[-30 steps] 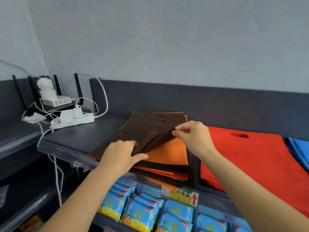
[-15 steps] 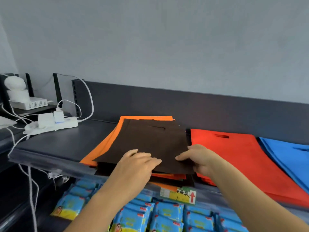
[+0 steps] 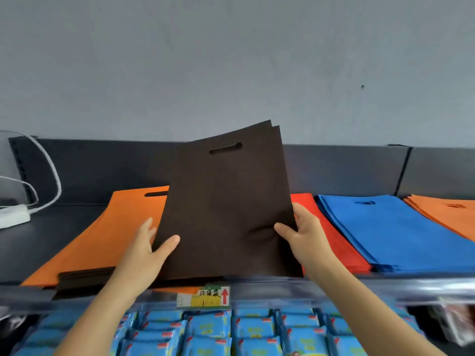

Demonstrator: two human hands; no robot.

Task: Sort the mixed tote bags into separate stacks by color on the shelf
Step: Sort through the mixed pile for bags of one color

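Head view. A brown bag (image 3: pixel 228 209) is held nearly upright, handle slot uppermost, above the mixed stack (image 3: pixel 84 276) on the shelf (image 3: pixel 51 235). The left hand (image 3: pixel 149 245) pinches its left edge, thumb on the front face and fingers (image 3: pixel 147 227) behind. The right hand (image 3: pixel 300 235) pinches the right edge in the same way. An orange bag (image 3: pixel 102 235) lies on top of the mixed stack, with dark bags beneath it. To the right lie a red stack (image 3: pixel 341 250), a blue stack (image 3: pixel 385 232) and an orange stack (image 3: pixel 452 214), side by side. A label (image 3: pixel 205 296) marks the shelf edge, with blue packets (image 3: pixel 205 330) below it. A power strip (image 3: pixel 12 217) lies at the far left.
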